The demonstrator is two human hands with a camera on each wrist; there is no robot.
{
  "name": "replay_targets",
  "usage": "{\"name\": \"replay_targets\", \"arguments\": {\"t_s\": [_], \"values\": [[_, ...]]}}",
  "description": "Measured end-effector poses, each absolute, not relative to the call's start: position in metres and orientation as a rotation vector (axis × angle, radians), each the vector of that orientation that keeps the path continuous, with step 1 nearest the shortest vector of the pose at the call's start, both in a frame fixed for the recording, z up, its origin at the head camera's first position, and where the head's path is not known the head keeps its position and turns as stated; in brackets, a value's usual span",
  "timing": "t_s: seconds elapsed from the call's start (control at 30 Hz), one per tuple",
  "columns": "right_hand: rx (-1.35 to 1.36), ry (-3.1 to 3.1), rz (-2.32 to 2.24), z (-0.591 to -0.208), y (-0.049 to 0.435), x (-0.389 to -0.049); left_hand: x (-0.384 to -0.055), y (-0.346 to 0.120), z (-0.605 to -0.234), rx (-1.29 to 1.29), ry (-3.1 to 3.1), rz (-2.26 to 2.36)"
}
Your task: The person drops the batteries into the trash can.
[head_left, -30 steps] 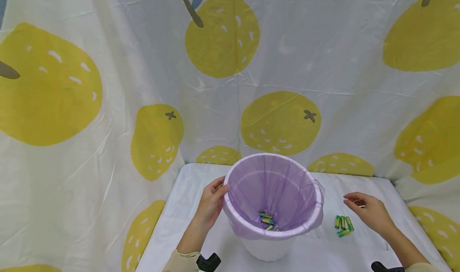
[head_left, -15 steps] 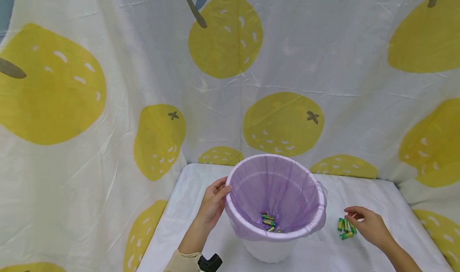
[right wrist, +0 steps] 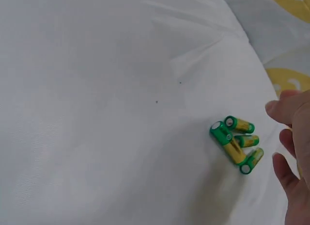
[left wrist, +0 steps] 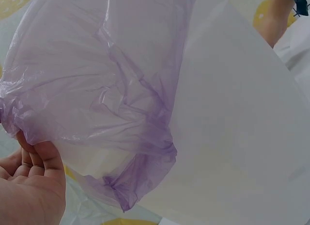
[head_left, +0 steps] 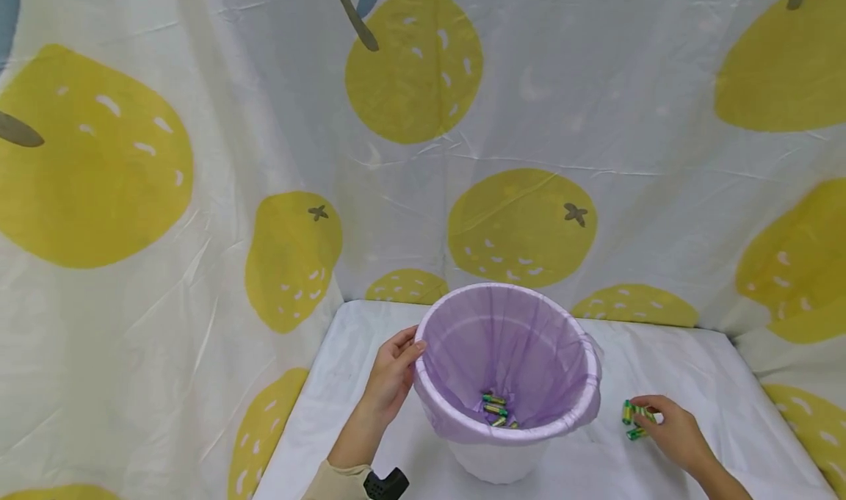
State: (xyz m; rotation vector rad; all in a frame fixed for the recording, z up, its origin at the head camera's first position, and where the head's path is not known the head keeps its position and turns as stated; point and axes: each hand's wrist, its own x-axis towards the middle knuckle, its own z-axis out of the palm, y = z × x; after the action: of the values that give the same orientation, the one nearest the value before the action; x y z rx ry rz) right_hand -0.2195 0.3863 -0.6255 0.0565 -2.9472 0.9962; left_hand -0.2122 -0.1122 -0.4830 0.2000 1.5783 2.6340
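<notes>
A white trash bin (head_left: pixel 499 462) with a purple bag (head_left: pixel 492 342) folded over its rim stands in the middle of the head view. My left hand (head_left: pixel 387 377) grips the rim on its left side; the left wrist view shows curled fingers (left wrist: pixel 51 157) at the bag's edge. Several green and yellow batteries (head_left: pixel 494 410) lie at the bottom inside the bag. To the right of the bin is a small cluster of similar batteries (head_left: pixel 627 412). Over it my right hand (head_left: pixel 677 435) reaches, thumb and fingers spread; in the right wrist view they look apart from the batteries (right wrist: pixel 230 146).
A white-covered table (head_left: pixel 370 324) carries the bin and the loose batteries. Behind and at both sides hangs a pale curtain (head_left: pixel 396 214) printed with yellow fruit. A black device (head_left: pixel 386 484) is strapped at the left wrist.
My right hand has come down and slightly forward to the battery cluster, now partly covering it in the head view. The left hand keeps its grip on the bin's rim.
</notes>
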Motion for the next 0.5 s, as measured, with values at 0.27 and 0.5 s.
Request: {"name": "replay_targets", "arguments": {"t_s": [0.27, 0.5], "values": [[0.068, -2.947, 0.954, -0.662, 0.387, -0.208, -0.212, -0.114, -0.484, 0.248, 1.608, 2.610], [0.123, -2.835, 0.876, -0.674, 0.383, -0.207, -0.212, -0.112, -0.483, 0.240, 1.606, 2.620]]}}
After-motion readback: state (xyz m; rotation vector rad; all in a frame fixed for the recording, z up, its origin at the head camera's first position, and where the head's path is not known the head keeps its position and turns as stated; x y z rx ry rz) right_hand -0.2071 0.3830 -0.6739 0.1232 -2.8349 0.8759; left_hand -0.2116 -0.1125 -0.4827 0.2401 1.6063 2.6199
